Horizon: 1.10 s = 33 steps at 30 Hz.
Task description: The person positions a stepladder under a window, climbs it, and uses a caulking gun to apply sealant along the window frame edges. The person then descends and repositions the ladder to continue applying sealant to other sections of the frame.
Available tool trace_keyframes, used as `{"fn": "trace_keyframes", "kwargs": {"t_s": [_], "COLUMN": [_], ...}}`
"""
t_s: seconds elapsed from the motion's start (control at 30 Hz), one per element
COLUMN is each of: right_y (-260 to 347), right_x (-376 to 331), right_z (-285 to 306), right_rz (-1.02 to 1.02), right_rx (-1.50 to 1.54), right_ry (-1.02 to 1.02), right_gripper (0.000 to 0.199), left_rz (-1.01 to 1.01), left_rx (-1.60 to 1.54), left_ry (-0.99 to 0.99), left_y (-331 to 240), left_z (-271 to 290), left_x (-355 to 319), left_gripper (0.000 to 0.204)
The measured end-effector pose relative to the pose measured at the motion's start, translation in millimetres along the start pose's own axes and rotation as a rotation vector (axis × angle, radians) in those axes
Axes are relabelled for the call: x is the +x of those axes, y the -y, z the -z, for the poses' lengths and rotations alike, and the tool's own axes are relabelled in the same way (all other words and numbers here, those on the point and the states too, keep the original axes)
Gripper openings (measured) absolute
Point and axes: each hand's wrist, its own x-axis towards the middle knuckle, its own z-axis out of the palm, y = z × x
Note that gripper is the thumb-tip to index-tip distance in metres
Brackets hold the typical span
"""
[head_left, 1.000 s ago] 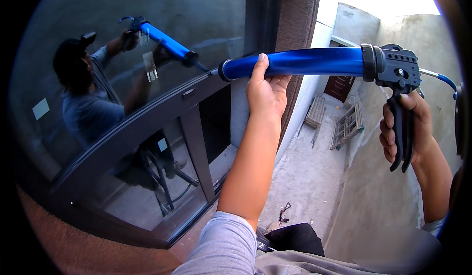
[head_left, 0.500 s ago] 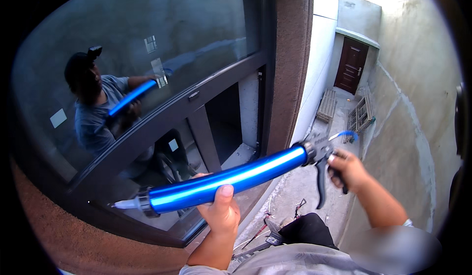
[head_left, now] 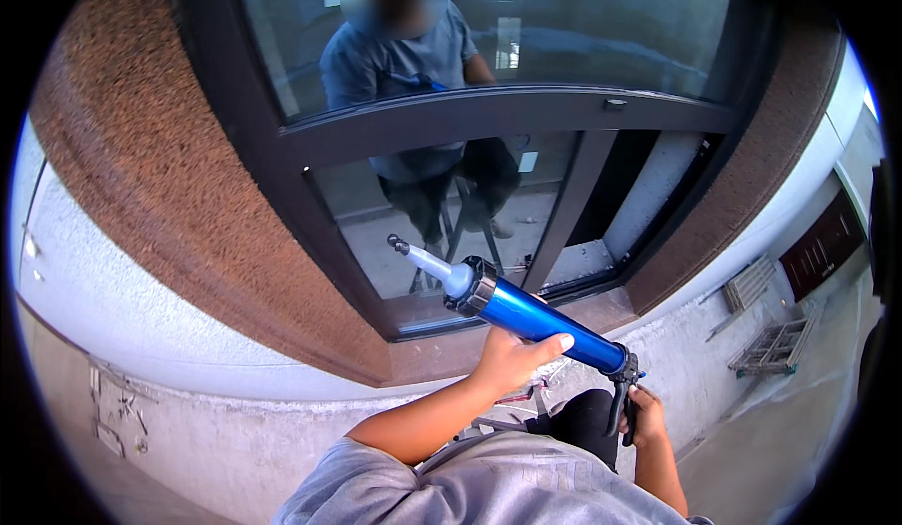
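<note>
One blue caulking gun (head_left: 540,318), held up by a window (head_left: 451,116)

The gun is in hand with its nozzle (head_left: 434,265) fitted; that much is done. The tip appears clear of the window, so probably no sealant is going on at this moment. No fresh bead can be made out along the window's edges, so how much has been laid, and how much is left, cannot be told.

The gun slants across the front of the lower pane (head_left: 357,215), nozzle up to the left, handle (head_left: 617,408) low on the right near the person's lap. Its barrel is straight and glossy, with a black ring (head_left: 473,288) at the front. The nozzle is pale and tapered; a dark lump (head_left: 398,242) sits at its end, of what stuff is unclear.

The left hand (head_left: 517,361) is partly closed under the barrel, thumb along the near side, fingers mostly hidden. The right hand (head_left: 648,417) curls at the black handle; how hard it squeezes cannot be told.
</note>
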Motion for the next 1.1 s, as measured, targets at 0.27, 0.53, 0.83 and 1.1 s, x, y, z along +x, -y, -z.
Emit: {"fn": "trace_keyframes", "kwargs": {"t_s": [0.27, 0.53, 0.83, 1.1], "right_y": [-5.3, -10.8, 70.7, 159.0], "right_x": [12.8, 1.4, -54.2, -93.1], "right_z": [-18.4, -24.5, -107.6, -244.2], "right_rz": [0.055, -0.001, 0.352, 0.761], "right_rx": [0.072, 0.555, 0.398, 0.260], "right_ry": [0.135, 0.558, 1.212, 1.091], "right_gripper": [0.023, 0.031, 0.059, 0.068], "left_rz": [-0.052, -0.151, -0.457, -0.692], "left_rx": [-0.256, -0.456, -0.257, 0.225], "left_ry": [0.050, 0.077, 0.185, -0.120], "left_y": [-9.6, -41.5, -203.8, -363.3], "left_z": [14.0, 12.7, -1.9, -0.7], "left_x": [-10.5, -6.9, 28.6, 63.7], "left_gripper": [0.062, 0.057, 0.043, 0.045]}}
